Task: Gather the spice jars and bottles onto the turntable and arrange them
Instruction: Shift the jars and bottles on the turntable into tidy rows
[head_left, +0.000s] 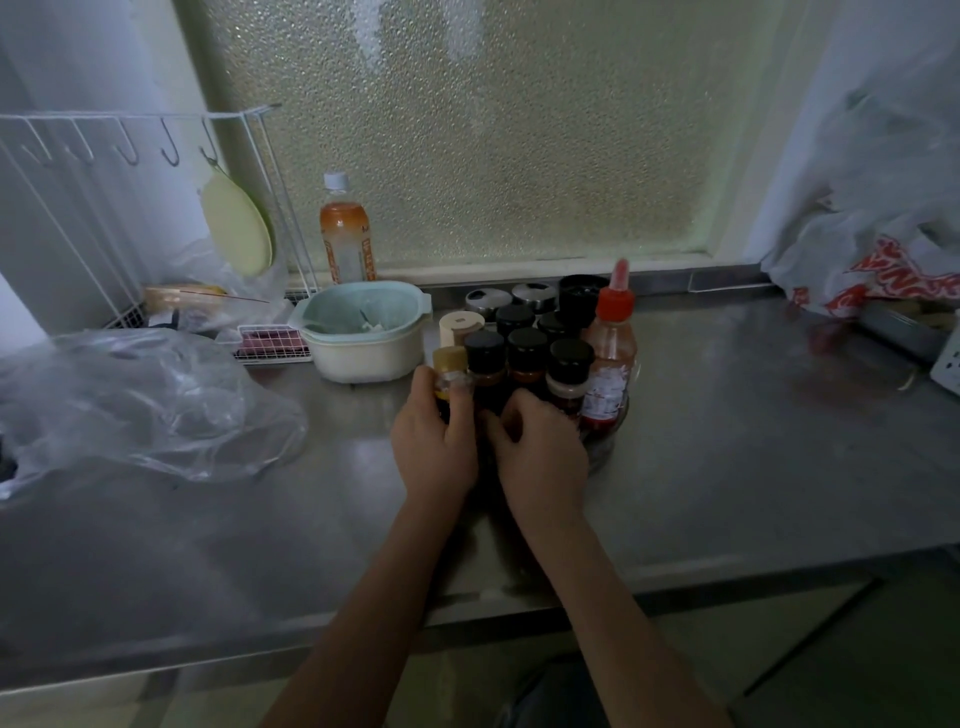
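Note:
Several black-capped spice jars (527, 348) stand packed together on a clear turntable (605, 441) in the middle of the steel counter, with a red-capped chilli sauce bottle (610, 353) at their right. My left hand (434, 441) grips a small yellow-capped bottle (450, 364) at the cluster's left front edge. My right hand (537, 449) rests against the front jars, its fingers curled; what they hold is hidden. A beige-capped jar (460, 327) and steel-lidded jars (488, 300) stand behind.
A pale bowl (363, 332) sits just left of the jars. An orange drink bottle (345, 234) stands at the window. A clear plastic bag (135, 400) lies at left, a white wire rack (130, 156) behind it, printed bags (883, 275) at right.

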